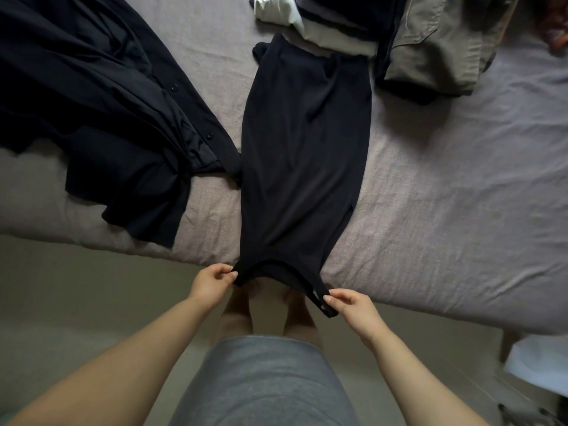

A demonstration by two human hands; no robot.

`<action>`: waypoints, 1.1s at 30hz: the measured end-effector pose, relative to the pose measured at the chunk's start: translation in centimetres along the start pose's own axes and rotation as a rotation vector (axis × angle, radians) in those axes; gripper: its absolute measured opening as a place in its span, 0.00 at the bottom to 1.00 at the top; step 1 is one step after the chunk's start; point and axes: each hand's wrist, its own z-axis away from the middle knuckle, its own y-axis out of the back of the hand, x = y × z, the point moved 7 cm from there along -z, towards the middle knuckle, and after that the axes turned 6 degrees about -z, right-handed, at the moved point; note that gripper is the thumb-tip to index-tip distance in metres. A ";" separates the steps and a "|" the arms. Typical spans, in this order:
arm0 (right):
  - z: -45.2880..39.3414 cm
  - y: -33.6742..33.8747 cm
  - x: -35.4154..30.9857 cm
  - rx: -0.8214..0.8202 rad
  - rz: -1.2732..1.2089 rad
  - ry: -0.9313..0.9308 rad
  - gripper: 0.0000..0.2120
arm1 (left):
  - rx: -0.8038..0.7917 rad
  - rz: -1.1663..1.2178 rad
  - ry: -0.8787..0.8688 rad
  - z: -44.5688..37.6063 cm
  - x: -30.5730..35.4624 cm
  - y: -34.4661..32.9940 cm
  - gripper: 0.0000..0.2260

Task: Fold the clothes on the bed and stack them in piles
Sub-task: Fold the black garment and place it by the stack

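At the far left of the bed (445,210) a black button shirt (101,118) lies spread and loose, not yet folded. My left hand (212,282) pinches the left shoulder strap of the black tank dress (304,155) between thumb and fingers. The dress lies flat and long in the middle of the bed, its straps at the near edge and its hem far from me, touching the pile of folded clothes (335,29). My right hand (353,305) pinches the right strap in the same way, a little past the edge of the mattress. At the far right lies a folded khaki garment (439,47). I think I am at the step of laying the dress straight. The next move probably asks me to carry both straps toward the hem, keeping the sides even.
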 end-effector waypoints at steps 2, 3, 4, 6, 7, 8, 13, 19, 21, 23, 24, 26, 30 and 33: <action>-0.1 0.5 -0.1 0.028 -0.011 0.005 0.07 | 0.000 -0.004 0.004 -0.1 -0.2 0.1 0.04; -0.2 0.7 0.0 0.037 -0.019 0.003 0.06 | -0.003 -0.009 0.004 -0.2 -0.2 0.1 0.04; -0.3 0.8 0.0 0.044 -0.026 -0.002 0.05 | -0.007 -0.016 0.004 -0.3 -0.3 0.1 0.05; -0.3 1.0 -0.1 0.052 -0.045 -0.001 0.04 | -0.006 -0.025 0.000 -0.3 -0.2 0.2 0.05; -0.3 1.0 -0.2 0.054 -0.065 0.003 0.04 | -0.003 -0.025 -0.001 -0.4 -0.2 0.1 0.05; -0.3 1.0 -0.3 0.060 -0.089 0.006 0.05 | 0.000 -0.025 -0.001 -0.4 -0.2 0.2 0.05; -0.6 1.4 -0.7 0.134 -0.175 0.009 0.05 | -0.012 -0.011 0.008 -0.5 -0.2 0.0 0.06; -0.9 0.8 -1.1 0.113 -0.214 -0.048 0.06 | -0.023 0.025 0.001 0.1 0.4 0.1 0.05; -1.0 0.4 -1.0 0.084 -0.214 -0.078 0.06 | -0.052 0.052 -0.022 0.5 1.0 -0.1 0.06; -1.0 0.2 -0.9 0.078 -0.218 -0.096 0.06 | -0.057 0.076 -0.038 0.6 1.3 -0.1 0.06; -1.0 0.3 -0.8 0.093 -0.231 -0.101 0.06 | -0.047 0.084 -0.040 0.6 1.4 0.0 0.06; -1.0 0.6 -0.7 0.151 -0.277 -0.106 0.06 | -0.017 0.103 -0.043 0.4 1.4 0.2 0.06; -1.0 1.6 -0.7 0.251 -0.356 -0.095 0.07 | 0.030 0.110 -0.078 0.6 1.9 0.7 0.05; -0.9 2.2 -0.7 0.263 -0.342 -0.087 0.08 | 0.047 0.109 -0.096 0.7 2.1 0.9 0.03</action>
